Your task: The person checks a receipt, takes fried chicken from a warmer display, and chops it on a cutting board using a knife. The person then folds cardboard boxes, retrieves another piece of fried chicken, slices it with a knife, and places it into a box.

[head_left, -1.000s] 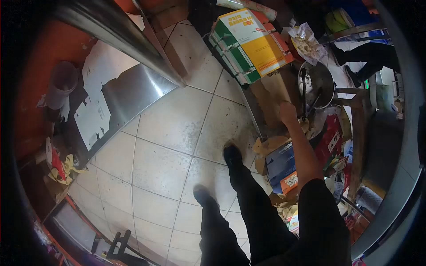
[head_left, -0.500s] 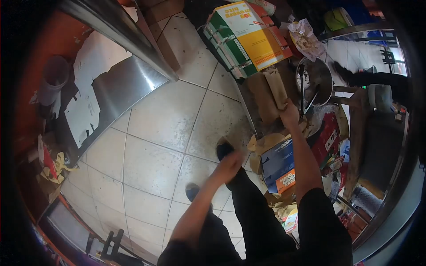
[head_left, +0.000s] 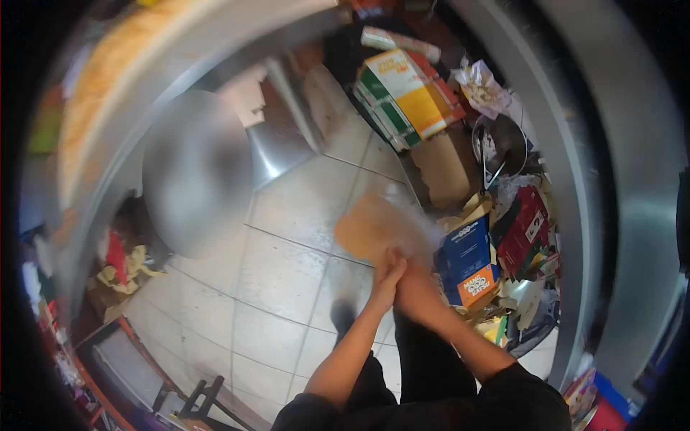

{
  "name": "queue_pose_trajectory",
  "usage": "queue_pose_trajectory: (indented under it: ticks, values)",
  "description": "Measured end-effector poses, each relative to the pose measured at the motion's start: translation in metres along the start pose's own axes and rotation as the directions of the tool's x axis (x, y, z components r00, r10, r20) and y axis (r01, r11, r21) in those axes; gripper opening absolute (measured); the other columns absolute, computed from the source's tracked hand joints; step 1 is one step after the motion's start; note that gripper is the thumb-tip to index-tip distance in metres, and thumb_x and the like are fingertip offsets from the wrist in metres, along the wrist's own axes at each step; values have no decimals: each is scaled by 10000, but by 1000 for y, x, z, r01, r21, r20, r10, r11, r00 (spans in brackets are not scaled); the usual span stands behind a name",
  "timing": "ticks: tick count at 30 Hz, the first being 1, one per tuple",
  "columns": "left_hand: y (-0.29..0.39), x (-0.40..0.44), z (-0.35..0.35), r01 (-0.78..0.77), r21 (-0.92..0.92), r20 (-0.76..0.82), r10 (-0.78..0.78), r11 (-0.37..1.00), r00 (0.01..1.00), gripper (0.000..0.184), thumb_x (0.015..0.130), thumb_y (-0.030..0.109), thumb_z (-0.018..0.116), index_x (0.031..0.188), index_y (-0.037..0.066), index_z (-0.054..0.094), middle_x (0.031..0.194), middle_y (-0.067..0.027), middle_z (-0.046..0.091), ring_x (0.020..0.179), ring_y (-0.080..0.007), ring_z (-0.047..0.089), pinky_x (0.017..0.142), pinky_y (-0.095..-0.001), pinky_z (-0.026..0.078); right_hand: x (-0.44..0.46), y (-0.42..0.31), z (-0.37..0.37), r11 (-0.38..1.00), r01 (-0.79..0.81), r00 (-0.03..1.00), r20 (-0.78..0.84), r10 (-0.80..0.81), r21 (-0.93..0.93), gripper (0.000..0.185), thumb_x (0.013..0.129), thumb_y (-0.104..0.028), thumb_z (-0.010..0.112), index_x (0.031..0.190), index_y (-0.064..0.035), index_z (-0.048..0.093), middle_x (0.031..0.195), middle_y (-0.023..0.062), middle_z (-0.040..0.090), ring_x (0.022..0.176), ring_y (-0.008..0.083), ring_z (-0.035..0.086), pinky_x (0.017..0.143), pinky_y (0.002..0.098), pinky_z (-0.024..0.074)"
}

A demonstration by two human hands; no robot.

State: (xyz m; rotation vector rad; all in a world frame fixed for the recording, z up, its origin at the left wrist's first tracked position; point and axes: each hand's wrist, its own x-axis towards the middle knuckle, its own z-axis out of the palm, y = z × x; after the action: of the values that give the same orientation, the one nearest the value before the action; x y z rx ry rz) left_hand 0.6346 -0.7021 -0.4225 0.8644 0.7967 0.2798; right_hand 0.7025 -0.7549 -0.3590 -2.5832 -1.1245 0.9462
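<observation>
A brown paper bag [head_left: 365, 227], smeared by motion, is held out in front of me above the tiled floor. My left hand [head_left: 390, 279] is closed at its near edge, thumb up. Right beside it, my right hand [head_left: 420, 293] grips the same end; its fingers are blurred. To the right lies more flat brown paper [head_left: 440, 169], below a green, white and yellow printed box [head_left: 408, 93]. Closer to my right forearm is a blue and orange printed carton [head_left: 467, 262].
A metal bowl [head_left: 509, 140] with tongs sits at the right, near crumpled white paper [head_left: 483, 90]. A dark red carton [head_left: 525, 226] lies below it. Metal rails curve along both sides. A dark chair [head_left: 198, 406] stands at lower left, and a metal-topped surface [head_left: 280, 154] is ahead.
My right hand has brought the brown paper bag away from the stack at right, towards my body. My left hand has come up to meet it. The view has shifted.
</observation>
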Motion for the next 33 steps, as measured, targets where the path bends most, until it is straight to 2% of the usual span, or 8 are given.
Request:
queue_pose_trajectory:
  ticks: [3,6,9,13,17,20,29,33]
  values:
    - [119,-79,-34,147,-207,-145,-179,967,973,309,926,160,435,1176,-21,441,1210,-120,477,1097,-214,483,893,-324,419,-63,-66,-76,808,438,855,94,-510,394,606,751,-115,578,1282,45,333,1335,311,271,1234,430,289,1009,442,271]
    - [190,-159,-50,5,-178,-208,-42,984,977,333,944,158,382,1224,-21,409,1222,-126,475,1120,-219,472,938,-354,388,-105,-134,-75,790,485,666,-744,-56,375,609,780,-172,532,1307,32,305,1367,274,260,1267,382,275,1037,405,219]
    - [240,-223,-43,-230,138,-43,238,963,970,377,902,52,394,1273,-21,377,1274,-159,444,1172,-279,441,986,-381,342,-141,-181,-75,574,567,822,-351,-449,591,664,843,-329,487,1349,19,235,1377,246,262,1293,346,251,1056,400,183]
    - [303,-289,-48,-594,801,444,592,74,673,663,654,-58,500,1296,91,428,1380,-155,325,1281,-363,273,1050,-491,193,-195,-194,-177,-590,-184,727,-295,-620,786,808,856,-568,391,1374,13,175,1395,190,254,1291,271,278,1042,397,238]
    - [336,-322,-49,-615,652,755,450,-443,477,581,749,51,518,1311,169,426,1387,-134,325,1314,-359,207,1000,-637,93,-230,-193,-203,22,193,862,-159,-481,981,428,884,-199,513,1243,7,403,1188,116,514,1050,177,524,883,320,429]
    - [377,-360,-16,-742,548,830,364,-387,423,709,736,551,577,1276,115,433,1375,-161,329,1306,-354,228,1038,-576,36,-267,-199,-222,-80,248,857,-258,-445,965,298,853,-79,529,1135,4,481,1065,76,582,944,135,567,813,289,464]
    - [358,-380,68,-874,433,768,598,-220,230,271,747,166,661,989,48,627,988,-117,630,971,-244,587,960,-417,369,-353,-160,-227,76,441,814,-363,-454,894,234,845,-48,519,1074,-2,530,1021,71,583,906,125,572,779,273,461]
    - [334,-377,83,-925,371,784,561,-78,267,161,751,144,657,859,25,660,819,-115,654,774,-252,629,903,-402,427,-395,-154,-234,686,475,735,-677,34,551,169,707,-52,683,851,4,615,967,124,565,892,154,557,748,265,452]
